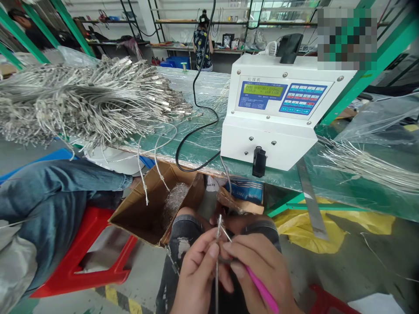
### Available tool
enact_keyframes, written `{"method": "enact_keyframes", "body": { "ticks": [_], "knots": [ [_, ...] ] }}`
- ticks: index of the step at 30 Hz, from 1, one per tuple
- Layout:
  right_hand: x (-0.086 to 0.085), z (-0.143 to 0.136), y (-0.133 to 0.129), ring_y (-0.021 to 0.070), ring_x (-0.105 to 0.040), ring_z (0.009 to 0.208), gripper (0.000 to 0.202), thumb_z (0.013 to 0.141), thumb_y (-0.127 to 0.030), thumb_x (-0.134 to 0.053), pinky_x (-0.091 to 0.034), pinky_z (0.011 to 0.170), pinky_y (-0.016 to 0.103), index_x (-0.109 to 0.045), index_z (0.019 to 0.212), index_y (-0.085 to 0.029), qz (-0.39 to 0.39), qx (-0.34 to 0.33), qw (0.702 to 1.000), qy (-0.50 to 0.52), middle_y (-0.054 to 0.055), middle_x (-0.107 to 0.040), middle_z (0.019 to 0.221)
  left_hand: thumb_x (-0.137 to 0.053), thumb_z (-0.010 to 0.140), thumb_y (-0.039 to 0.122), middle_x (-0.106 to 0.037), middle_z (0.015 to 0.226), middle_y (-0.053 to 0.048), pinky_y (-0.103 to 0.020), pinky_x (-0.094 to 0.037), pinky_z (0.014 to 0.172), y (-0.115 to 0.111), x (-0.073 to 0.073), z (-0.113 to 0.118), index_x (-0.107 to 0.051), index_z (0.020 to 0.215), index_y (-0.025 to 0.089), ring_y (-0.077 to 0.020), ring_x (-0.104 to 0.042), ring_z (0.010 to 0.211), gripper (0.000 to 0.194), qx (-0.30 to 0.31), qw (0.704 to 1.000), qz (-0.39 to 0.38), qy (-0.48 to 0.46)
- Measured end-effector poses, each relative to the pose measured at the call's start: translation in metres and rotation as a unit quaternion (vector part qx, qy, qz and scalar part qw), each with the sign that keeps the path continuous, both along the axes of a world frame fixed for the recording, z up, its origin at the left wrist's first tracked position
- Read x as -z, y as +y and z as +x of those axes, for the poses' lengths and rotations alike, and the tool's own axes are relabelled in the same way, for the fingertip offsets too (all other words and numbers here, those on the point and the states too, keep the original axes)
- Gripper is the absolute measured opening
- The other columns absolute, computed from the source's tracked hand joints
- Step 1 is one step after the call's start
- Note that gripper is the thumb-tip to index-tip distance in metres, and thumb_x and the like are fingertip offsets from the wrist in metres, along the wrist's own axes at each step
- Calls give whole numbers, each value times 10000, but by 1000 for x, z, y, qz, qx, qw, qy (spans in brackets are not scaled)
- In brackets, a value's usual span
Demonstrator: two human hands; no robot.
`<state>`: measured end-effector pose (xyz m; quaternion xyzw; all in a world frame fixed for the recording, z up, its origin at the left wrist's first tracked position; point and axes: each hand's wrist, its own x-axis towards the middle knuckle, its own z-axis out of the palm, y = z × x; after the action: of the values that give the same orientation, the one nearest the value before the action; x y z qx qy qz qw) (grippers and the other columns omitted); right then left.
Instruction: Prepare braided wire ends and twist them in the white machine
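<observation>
Above my lap, my left hand (pixel 203 261) pinches a thin grey cable (pixel 216 279) between thumb and fingers. The cable hangs down towards me, and its upper end splits into pale, frayed strands (pixel 220 222). My right hand (pixel 262 266) is closed around a slim tool with a pink handle (pixel 262 290), right beside the left hand. The tool's tip is hidden among the fingers, so its kind cannot be told. One strand leans towards my right fingertips; whether they touch it is unclear.
A white machine (pixel 268 113) with a display and keypad stands on the green bench (pixel 199 139). A large cable pile (pixel 88 96) lies left, a smaller bundle (pixel 369 163) right. Below are a cardboard box (pixel 140 213) and a red stool (pixel 94 257) with a seated person (pixel 55 196).
</observation>
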<state>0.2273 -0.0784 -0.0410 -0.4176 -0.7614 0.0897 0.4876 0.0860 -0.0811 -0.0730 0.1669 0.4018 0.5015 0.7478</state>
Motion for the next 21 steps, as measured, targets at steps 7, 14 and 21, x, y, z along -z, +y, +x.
{"method": "enact_keyframes", "body": {
  "ticks": [7, 14, 21],
  "knots": [
    [1, -1, 2, 163, -648, 817, 200, 951, -141, -486, -556, 709, 282, -651, 1064, -135, 3, -3, 1000, -10, 86, -692, 924, -829, 728, 352, -670, 656, 32, -160, -489, 372, -5, 5, 0, -703, 1164, 259, -84, -586, 376, 463, -11, 1000, -6, -23],
    [-3, 1, 6, 159, -653, 801, 203, 931, -116, -507, -560, 699, 281, -673, 1044, -151, 17, 19, 999, -38, 79, -703, 922, -783, 770, 385, -674, 662, 14, -156, -467, 360, -5, -6, 1, -728, 1119, 250, -93, -593, 344, 379, 47, 998, -5, -27],
    [4, 24, 12, 173, -634, 975, 255, 930, -89, -524, -533, 822, 298, -644, 1135, -182, -6, 91, 996, -7, 84, -662, 1050, -782, 766, 434, -656, 702, 28, -142, -448, 388, -9, -18, -1, -740, 1051, 249, -91, -626, 378, 342, 81, 996, -20, 22]
  ]
}}
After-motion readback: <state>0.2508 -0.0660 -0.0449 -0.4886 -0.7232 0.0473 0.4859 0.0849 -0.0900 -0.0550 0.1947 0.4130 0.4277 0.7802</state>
